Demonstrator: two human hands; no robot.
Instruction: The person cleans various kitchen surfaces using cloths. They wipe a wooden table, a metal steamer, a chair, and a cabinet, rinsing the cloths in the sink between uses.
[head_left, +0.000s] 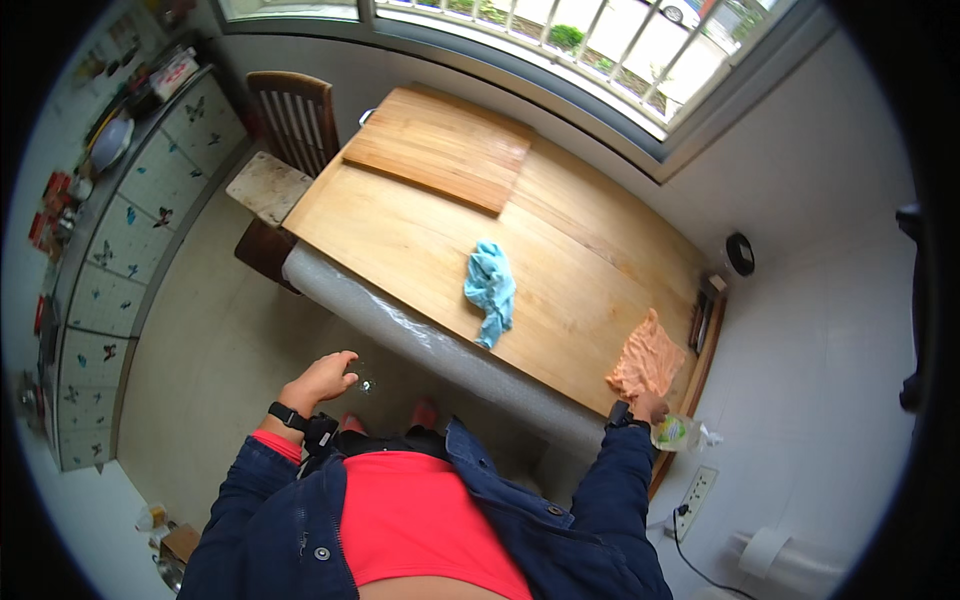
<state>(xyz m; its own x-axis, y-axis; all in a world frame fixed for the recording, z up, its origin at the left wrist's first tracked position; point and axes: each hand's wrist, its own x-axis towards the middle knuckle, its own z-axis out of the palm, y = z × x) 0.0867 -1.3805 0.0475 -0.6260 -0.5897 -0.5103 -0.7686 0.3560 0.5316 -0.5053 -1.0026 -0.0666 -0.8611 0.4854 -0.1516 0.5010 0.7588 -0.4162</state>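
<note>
My left hand (328, 377) hangs over the floor in front of the table, fingers apart and holding nothing. At the table's near right corner, my right hand (649, 407) is at the lower edge of a crumpled orange cloth (648, 357), close beside a clear spray bottle (675, 433) with a green label. Its fingers are partly hidden, so whether it grips the cloth or the bottle cannot be told. A crumpled light-blue cloth (490, 291) lies near the front edge of the wooden table (570, 300). Farther back rests a thick wooden board (442, 146).
A wooden chair (296, 120) and a stool with a worn top (268, 187) stand left of the table. Bubble wrap (420, 337) covers the table's front side. A power strip (691, 499) with a plugged-in cord is at the right wall. Cabinets (124, 247) line the left.
</note>
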